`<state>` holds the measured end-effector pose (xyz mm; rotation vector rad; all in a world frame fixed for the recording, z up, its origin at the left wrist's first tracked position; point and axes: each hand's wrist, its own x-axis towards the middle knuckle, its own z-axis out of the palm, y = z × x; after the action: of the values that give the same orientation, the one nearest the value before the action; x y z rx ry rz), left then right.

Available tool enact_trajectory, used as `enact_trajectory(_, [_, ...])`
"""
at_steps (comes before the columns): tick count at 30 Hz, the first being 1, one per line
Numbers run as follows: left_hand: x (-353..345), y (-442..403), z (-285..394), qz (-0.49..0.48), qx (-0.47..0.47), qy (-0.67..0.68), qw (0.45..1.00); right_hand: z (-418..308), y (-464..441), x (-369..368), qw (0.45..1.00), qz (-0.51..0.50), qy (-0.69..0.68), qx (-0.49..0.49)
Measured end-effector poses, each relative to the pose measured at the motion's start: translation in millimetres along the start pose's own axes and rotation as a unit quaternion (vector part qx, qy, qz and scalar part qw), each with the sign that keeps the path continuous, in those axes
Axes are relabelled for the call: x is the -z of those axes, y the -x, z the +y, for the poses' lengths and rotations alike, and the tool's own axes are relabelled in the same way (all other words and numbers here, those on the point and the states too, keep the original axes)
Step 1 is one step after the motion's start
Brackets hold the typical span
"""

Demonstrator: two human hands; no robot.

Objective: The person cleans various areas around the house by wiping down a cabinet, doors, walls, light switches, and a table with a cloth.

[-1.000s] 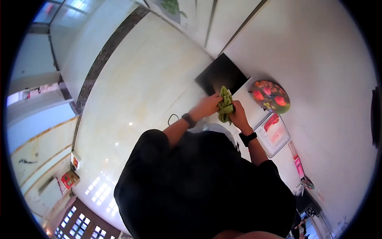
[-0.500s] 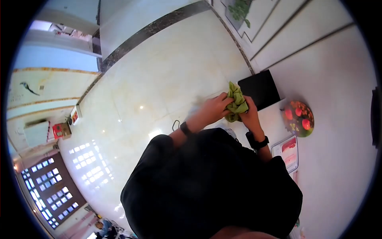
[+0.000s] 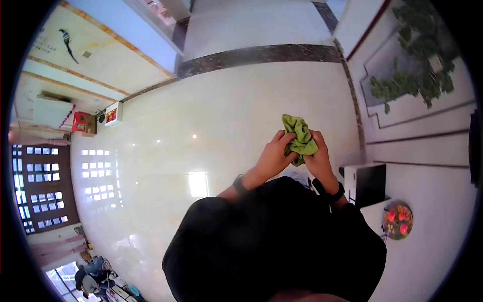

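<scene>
A crumpled green cloth (image 3: 301, 139) is held in front of my body, above the pale tiled floor (image 3: 241, 110). My left hand (image 3: 274, 155) grips its left side, with the fingers curled into the folds. On the other side, my right hand (image 3: 320, 157) closes round the right edge, its thumb and fingers pressed on the fabric. The cloth's top corner sticks up above both hands, and a lower fold hangs between them. Dark bands circle both wrists.
To my right stands a white box-like unit with a black top (image 3: 371, 182), beside a round plate with red and orange items (image 3: 397, 220). A red box (image 3: 80, 122) and a white box (image 3: 113, 114) sit by the far left wall. A wall picture of green foliage (image 3: 422, 65) is upper right.
My view has turned right and moved on, so the black-topped unit and plate now lie lower and further right. Both hands still hold the cloth, whose folds have shifted.
</scene>
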<state>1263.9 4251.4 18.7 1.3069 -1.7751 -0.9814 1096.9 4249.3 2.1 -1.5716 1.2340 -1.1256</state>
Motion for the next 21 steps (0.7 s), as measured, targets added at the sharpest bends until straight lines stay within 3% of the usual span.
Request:
enact_trajectory(9, [211.3,-85.5,-116.6,0.047,0.039,-0.011,0.998,-13.6,-201.1,-181.0,0.987,-0.160,-0.015,0.024])
enact_trajectory(14, [324.8,-139.0,-195.1,0.147,0.087,0.005,0.985,-21.6,-338.7,-299.7,0.959,-0.269,-0.003,0.092])
enact_trajectory(21, [508.9,-163.9,-274.0,0.327,0.125,0.042,0.936,-108.4,-484.8,-488.5,0.906,-0.386,-0.049,0.166])
